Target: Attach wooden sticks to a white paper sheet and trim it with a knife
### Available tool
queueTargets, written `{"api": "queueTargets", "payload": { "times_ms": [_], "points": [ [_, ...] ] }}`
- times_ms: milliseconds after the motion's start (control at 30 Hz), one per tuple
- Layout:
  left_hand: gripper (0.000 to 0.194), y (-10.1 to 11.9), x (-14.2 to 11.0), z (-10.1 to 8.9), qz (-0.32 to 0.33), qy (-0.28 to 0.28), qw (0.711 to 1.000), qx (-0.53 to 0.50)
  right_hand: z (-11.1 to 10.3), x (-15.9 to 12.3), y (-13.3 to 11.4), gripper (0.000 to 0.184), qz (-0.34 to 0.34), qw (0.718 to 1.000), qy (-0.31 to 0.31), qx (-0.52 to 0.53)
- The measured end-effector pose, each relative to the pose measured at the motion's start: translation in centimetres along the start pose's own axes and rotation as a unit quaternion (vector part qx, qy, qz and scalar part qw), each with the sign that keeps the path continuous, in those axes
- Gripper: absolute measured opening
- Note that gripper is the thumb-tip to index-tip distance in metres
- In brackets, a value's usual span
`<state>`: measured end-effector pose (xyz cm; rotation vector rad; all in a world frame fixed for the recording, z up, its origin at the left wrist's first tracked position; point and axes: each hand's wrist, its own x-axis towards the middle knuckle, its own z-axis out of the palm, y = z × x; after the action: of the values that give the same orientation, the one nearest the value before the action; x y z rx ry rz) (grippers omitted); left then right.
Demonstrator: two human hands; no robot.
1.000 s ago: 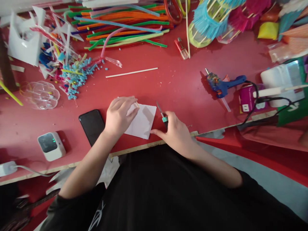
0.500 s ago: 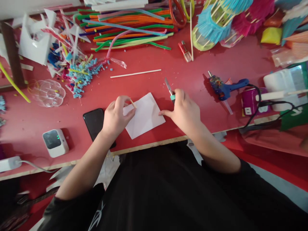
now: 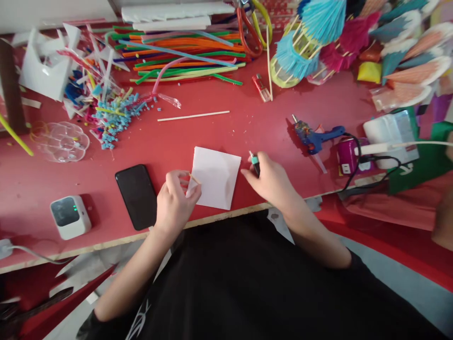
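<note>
A square of white paper point(image 3: 217, 177) lies near the table's front edge, between my two hands. My left hand point(image 3: 176, 198) is at its left side, thumb and fingers closed on a short thin wooden stick point(image 3: 194, 179). To the right of the paper, my right hand point(image 3: 272, 178) is wrapped round a craft knife point(image 3: 255, 163) with a black and teal handle. Its tip points away from me and looks short from this angle. A longer white stick point(image 3: 193, 116) lies beyond the paper.
A black phone point(image 3: 136, 196) and a small white device point(image 3: 70, 217) lie to the left. At right is a blue glue gun point(image 3: 313, 138) with its cord. Pipe cleaners point(image 3: 184, 52), scraps point(image 3: 113, 120) and paper umbrellas point(image 3: 299, 54) line the back.
The white paper has turned and now lies squarer to the table edge. My left hand has come nearer to me, still pinching the stick. The knife blade now shows shorter.
</note>
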<state>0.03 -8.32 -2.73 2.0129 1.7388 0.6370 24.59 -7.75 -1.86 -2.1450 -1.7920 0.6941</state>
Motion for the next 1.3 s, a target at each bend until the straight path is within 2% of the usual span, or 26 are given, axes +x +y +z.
{"api": "queueTargets", "payload": {
  "times_ms": [100,300,467,600,767,867,1000,1300],
  "points": [
    [0.035,0.5,-0.9,-0.2,0.015,-0.02,1.0,0.001,0.6,-0.9,-0.2,0.024,-0.003,1.0,-0.009,0.017],
    [0.038,0.7,-1.1,-0.5,0.055,-0.017,0.998,0.012,1.3,0.4,-1.0,0.032,-0.041,0.998,-0.008,0.037],
    [0.043,1.2,0.8,1.1,0.091,0.0,0.996,-0.012,1.8,0.2,-1.8,0.032,-0.078,0.996,-0.015,0.034],
    [0.041,1.3,1.8,2.5,0.103,0.002,0.994,-0.032,2.3,-0.9,-2.9,0.032,-0.089,0.994,-0.049,0.045],
    [0.038,0.9,1.6,2.7,0.107,-0.013,0.993,-0.051,2.4,-1.8,-3.7,0.03,-0.068,0.991,-0.077,0.08],
    [0.036,0.7,1.7,2.4,0.111,-0.022,0.992,-0.062,1.9,-1.6,-3.5,0.03,-0.043,0.988,-0.075,0.125],
    [0.037,0.5,1.8,2.2,0.105,-0.032,0.991,-0.074,1.3,-0.9,-3.0,0.029,-0.012,0.977,-0.105,0.185],
    [0.035,0.6,0.7,3.0,0.08,0.008,0.993,-0.082,1.1,-0.6,-2.2,0.031,0.025,0.962,-0.114,0.245]
  ]
}}
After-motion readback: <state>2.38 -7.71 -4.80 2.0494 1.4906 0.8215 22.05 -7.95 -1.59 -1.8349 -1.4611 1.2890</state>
